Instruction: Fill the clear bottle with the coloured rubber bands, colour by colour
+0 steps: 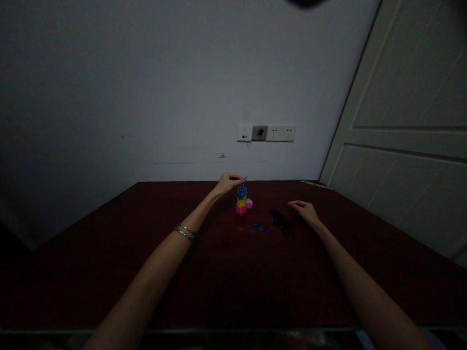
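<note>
My left hand (229,183) is closed in a pinch on a small blue strip (245,178), held just over the mouth of a clear bottle. Layers of pink, yellow and blue pieces fill this little bottle (241,204), which stands upright on the table. Right behind it lies a pink cap-like piece (249,203). My right hand (304,211) rests on the tabletop with its fingers stretched out to the left, holding nothing that I can see. Beside its fingertips is a heap of black pieces (281,222). Several loose blue strips (260,226) are scattered between that heap and the bottle.
The dark red table (204,282) reaches back to a grey wall (164,97). Wall sockets (280,133) sit above its far edge. A pale panelled door (408,136) stands along the right side. A thin flat strip (315,184) lies at the far right edge.
</note>
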Available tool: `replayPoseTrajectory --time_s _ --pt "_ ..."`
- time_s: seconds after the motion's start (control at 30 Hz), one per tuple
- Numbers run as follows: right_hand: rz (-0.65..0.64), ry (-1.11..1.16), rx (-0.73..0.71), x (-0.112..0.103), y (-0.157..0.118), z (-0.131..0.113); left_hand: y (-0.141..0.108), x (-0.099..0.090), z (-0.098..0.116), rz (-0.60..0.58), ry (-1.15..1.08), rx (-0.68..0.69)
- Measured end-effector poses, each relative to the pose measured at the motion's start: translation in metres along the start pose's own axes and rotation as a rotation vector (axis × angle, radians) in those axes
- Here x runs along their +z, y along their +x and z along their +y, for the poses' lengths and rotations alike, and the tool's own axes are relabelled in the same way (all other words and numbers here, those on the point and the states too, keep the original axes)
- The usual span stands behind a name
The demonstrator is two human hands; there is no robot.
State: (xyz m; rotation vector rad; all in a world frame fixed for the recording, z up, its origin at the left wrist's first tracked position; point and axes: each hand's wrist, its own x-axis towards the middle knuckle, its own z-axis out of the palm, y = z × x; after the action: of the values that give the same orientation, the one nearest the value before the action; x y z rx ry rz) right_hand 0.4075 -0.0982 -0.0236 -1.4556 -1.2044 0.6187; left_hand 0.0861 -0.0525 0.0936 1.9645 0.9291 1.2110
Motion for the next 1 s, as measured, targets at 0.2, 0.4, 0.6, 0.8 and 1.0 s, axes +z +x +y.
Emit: replayPoseTrajectory --time_s 0.2,0.4,0.6,0.8,1.0 --pt "0.003 0.025 -0.018 0.000 0.001 0.000 -0.006 -0.001 -0.005 0.013 -0.024 0.004" --pt "-0.007 -0.001 -0.015 0.001 0.000 0.001 -0.011 0.000 -0.007 0.023 -0.070 -0.056" --pt "0.009 -0.039 -0.036 0.000 -0.001 -0.001 -0.016 0.000 -0.011 -0.002 -0.094 -0.058" --pt "0.015 -0.045 -0.028 0.000 -0.003 -0.004 -0.019 0.001 -0.012 -0.025 -0.118 -0.069" --pt "0.019 -0.079 -0.048 -0.001 -0.005 -0.007 -0.021 0.002 -0.010 -0.041 -0.063 0.008"
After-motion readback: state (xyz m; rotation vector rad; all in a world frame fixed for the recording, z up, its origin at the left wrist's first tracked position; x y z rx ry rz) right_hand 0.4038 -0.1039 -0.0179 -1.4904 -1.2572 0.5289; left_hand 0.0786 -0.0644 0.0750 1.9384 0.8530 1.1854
